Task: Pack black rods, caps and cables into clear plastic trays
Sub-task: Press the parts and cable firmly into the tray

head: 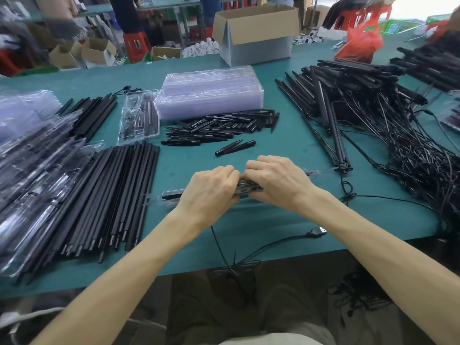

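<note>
Evidently, the left hand (211, 192) and right hand (273, 183) are pinching the clear tray (326, 170) at six o'clock on the desk (189, 155), grips curled, likely seating its rod (170, 194).

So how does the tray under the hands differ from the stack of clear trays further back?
The tray is a single one already carrying black parts; the stack is many nested trays that look empty. The left hand and right hand grip the tray near the front of the table; the stack sits untouched beyond the pile of caps. Both are clear plastic and elongated.
</note>
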Available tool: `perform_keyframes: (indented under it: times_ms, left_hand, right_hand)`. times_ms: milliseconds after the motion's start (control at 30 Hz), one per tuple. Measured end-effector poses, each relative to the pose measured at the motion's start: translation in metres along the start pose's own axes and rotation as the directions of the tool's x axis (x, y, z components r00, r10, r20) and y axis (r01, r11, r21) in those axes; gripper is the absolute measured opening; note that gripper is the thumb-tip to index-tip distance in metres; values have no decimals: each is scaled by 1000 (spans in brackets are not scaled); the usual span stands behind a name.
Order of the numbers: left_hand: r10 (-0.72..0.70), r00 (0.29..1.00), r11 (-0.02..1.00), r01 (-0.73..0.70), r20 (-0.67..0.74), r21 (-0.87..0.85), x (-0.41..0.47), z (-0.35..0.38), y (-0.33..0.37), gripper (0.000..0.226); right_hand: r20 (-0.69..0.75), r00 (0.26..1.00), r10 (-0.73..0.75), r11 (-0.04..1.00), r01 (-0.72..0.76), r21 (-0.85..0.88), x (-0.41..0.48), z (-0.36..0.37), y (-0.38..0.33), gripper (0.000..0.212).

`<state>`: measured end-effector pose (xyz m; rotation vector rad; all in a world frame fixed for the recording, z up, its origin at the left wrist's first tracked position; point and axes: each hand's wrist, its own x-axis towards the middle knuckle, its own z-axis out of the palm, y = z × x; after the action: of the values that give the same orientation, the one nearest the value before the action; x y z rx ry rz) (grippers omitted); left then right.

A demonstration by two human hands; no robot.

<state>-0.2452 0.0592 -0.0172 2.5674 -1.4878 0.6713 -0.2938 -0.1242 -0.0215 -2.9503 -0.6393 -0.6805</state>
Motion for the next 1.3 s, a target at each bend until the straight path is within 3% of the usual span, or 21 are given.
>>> perform_keyframes:
  times_ms: [567,867,1000,1300]
  left_hand:
    - [41,998,999,-41,-39,-15,-1,6,-2,33]
    - [90,996,996,-90,-26,18,0,8,-4,26]
    - [85,996,996,-84,-24,38,1,4,-10,19]
    - [63,998,996,-61,-26,72,-3,6,-9,13]
  right_hand:
    - [-19,998,-53,998,53,21,-2,-1,0,19]
    - [35,998,-54,998,53,25,-2,-2,2,11]
    - [-4,998,-63,998,63,-10,-2,-2,4,10]
    - [-33,999,-35,995,31,-99,-6,9,3,21]
